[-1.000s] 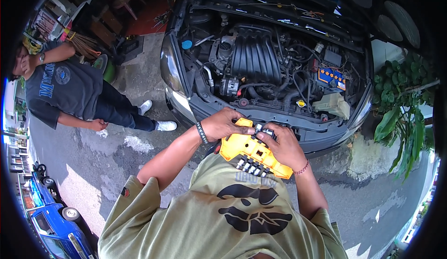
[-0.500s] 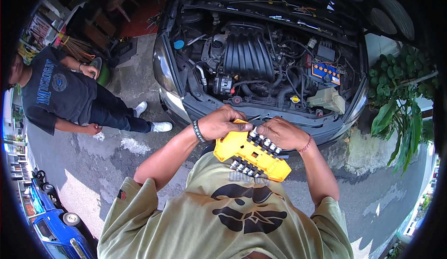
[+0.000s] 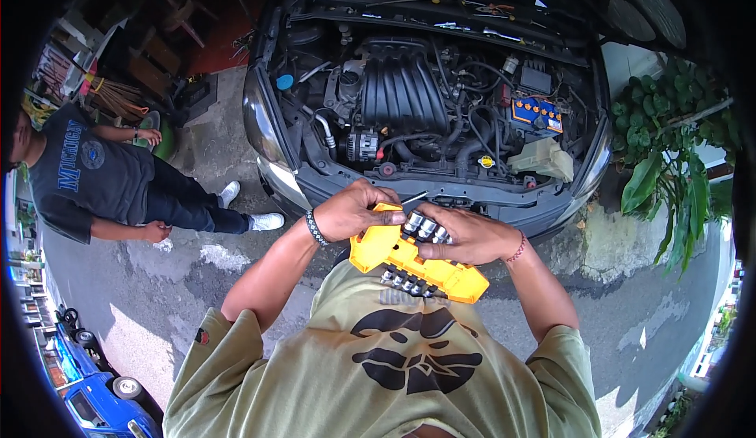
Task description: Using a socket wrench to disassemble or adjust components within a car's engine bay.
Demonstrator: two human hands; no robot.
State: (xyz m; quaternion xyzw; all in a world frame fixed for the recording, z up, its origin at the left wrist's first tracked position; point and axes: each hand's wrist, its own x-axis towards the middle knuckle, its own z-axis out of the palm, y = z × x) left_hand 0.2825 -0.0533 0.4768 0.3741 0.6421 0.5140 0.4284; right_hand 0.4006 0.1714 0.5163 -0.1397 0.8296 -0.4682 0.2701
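At a car's open engine bay [image 3: 449, 183], arms [image 3: 272, 273] bent, the left hand [image 3: 353, 211] grips a yellow holder [image 3: 455, 281]; the right hand [image 3: 479, 236] wraps fingers around its far row of silver sockets [image 3: 426, 226].

Tray [image 3: 425, 266] yellow; sockets [image 3: 426, 226] silver; left wristband [image 3: 316, 229] black-and-white, patterned; T-shirt [image 3: 303, 351] olive; battery [image 3: 537, 119] blue and orange.
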